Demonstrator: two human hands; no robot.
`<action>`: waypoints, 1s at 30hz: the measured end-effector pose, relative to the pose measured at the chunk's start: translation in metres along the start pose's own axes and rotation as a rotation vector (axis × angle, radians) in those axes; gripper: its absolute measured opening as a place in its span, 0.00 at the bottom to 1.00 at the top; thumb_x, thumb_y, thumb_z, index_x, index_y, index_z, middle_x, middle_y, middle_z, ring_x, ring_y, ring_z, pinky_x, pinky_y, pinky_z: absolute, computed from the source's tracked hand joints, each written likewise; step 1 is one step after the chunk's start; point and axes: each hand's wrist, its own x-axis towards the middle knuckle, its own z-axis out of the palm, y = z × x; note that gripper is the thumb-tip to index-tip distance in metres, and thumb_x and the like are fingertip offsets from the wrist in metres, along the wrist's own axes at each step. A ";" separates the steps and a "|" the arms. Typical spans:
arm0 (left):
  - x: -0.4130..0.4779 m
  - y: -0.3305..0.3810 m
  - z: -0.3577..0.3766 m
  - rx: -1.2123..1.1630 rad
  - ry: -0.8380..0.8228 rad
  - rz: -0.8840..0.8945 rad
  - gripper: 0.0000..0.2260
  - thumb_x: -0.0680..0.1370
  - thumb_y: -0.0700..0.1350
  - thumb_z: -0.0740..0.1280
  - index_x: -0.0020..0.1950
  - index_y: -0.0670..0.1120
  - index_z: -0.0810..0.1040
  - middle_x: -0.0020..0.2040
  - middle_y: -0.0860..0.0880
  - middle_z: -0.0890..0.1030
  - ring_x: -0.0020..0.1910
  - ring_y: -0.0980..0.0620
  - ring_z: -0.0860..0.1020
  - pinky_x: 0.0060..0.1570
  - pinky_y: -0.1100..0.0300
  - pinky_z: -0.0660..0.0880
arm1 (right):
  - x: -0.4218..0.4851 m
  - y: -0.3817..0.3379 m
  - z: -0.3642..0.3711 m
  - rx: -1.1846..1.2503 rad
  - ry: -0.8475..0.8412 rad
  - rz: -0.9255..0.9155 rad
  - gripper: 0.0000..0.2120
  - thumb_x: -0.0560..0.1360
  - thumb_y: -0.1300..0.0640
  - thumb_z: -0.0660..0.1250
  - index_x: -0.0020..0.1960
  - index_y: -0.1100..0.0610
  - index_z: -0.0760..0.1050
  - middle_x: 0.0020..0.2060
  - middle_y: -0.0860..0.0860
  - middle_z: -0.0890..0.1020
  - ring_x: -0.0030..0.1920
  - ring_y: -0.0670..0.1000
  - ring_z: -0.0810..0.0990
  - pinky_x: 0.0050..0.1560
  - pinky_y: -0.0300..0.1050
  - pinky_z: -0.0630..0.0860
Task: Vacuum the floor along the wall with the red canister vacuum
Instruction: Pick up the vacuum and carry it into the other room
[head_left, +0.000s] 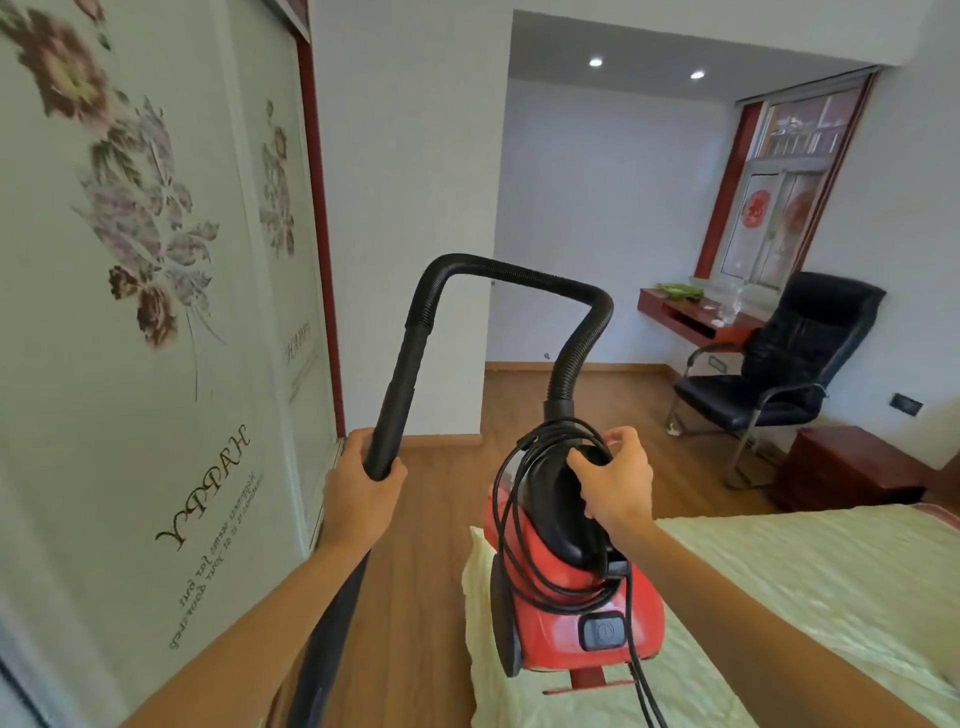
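The red canister vacuum (566, 618) hangs in the air over the corner of the bed, carried by its black top handle. My right hand (615, 478) is closed on that handle, and a black power cord (511, 519) is looped around it. A ribbed black hose (524, 278) arches from the canister's front over to a rigid black wand (395, 395). My left hand (363, 480) grips the wand at mid-length. The wand's lower end runs down past my forearm and out of view at the bottom.
A sliding wardrobe door with flower print (140, 312) fills the left side. A strip of wooden floor (431, 519) runs between it and the bed (810, 587). A black office chair (779, 374), a red wall desk (685, 312) and a red nightstand (847, 467) stand at the far right.
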 end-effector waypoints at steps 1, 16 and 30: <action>0.008 -0.004 0.001 0.007 0.021 -0.009 0.16 0.76 0.43 0.71 0.62 0.49 0.73 0.45 0.46 0.81 0.33 0.53 0.78 0.27 0.70 0.71 | 0.011 -0.002 0.007 -0.001 -0.012 -0.014 0.16 0.76 0.55 0.72 0.57 0.50 0.66 0.45 0.50 0.79 0.39 0.57 0.84 0.32 0.51 0.84; 0.121 -0.065 0.021 0.040 0.119 -0.077 0.17 0.77 0.43 0.71 0.64 0.50 0.73 0.36 0.45 0.79 0.28 0.50 0.77 0.26 0.59 0.75 | 0.133 -0.015 0.128 0.071 -0.115 -0.039 0.16 0.76 0.56 0.73 0.57 0.51 0.68 0.45 0.58 0.82 0.34 0.56 0.82 0.25 0.43 0.78; 0.306 -0.138 0.064 0.102 0.059 -0.040 0.21 0.76 0.43 0.72 0.67 0.46 0.72 0.46 0.44 0.82 0.33 0.54 0.80 0.31 0.65 0.76 | 0.270 -0.032 0.234 0.078 -0.033 0.001 0.16 0.75 0.58 0.72 0.58 0.53 0.68 0.38 0.59 0.82 0.25 0.53 0.78 0.25 0.46 0.77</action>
